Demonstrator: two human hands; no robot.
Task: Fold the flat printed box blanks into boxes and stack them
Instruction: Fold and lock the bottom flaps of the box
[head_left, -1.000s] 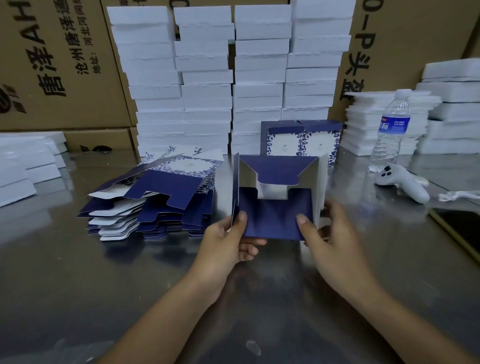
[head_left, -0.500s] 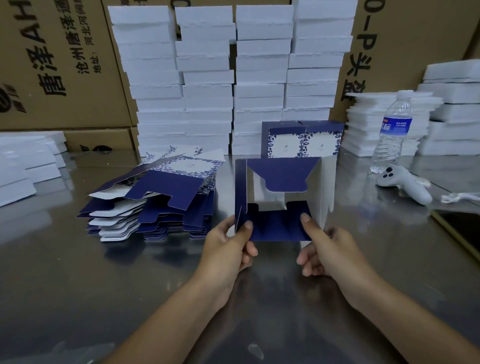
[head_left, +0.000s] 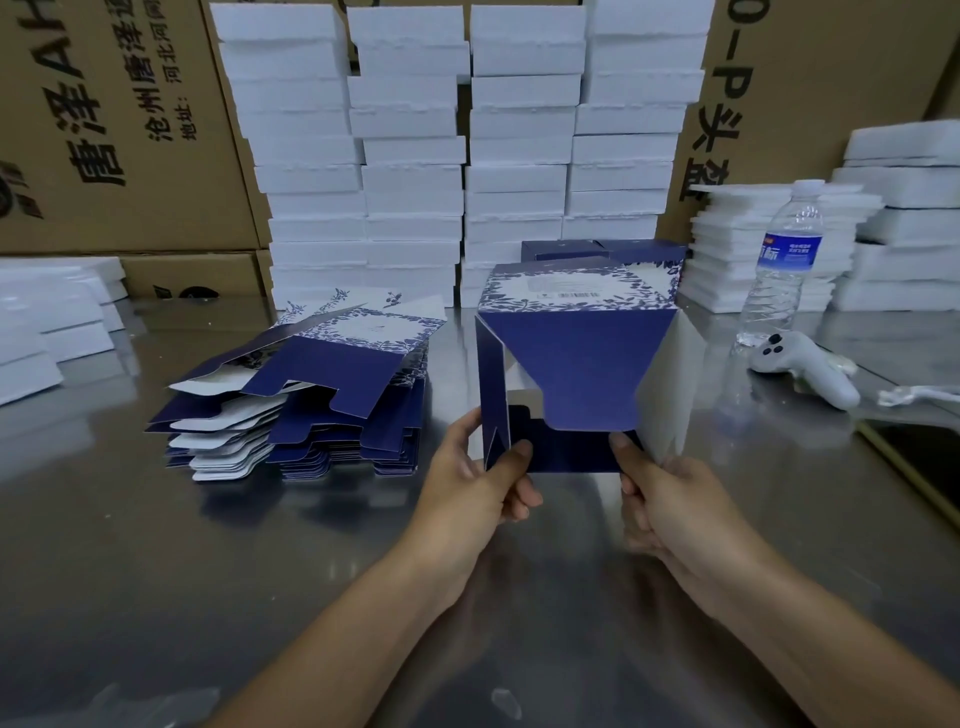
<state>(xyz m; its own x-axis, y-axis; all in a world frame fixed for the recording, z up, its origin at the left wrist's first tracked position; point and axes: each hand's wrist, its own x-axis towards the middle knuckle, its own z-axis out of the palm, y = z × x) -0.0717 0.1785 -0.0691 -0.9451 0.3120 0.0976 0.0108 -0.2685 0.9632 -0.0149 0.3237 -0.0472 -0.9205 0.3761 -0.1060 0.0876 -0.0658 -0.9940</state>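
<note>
Head view: the left grip (head_left: 470, 483) and right grip (head_left: 670, 499) each pinch the lower edge of a half-formed box (head_left: 576, 364) upright over the steel tabletop (head_left: 208, 545), end flaps not yet locked. Finished boxes (head_left: 566, 249) stand behind; a thick pile of flat blanks (head_left: 311, 395) waits at left, so most work remains. White foam stacks (head_left: 410, 156) and brown cartons (head_left: 104, 130) line the back.

left hand (head_left: 470, 480) + right hand (head_left: 670, 499) grip half-folded box (head_left: 576, 364) | flat blanks (head_left: 306, 395) beside
</note>
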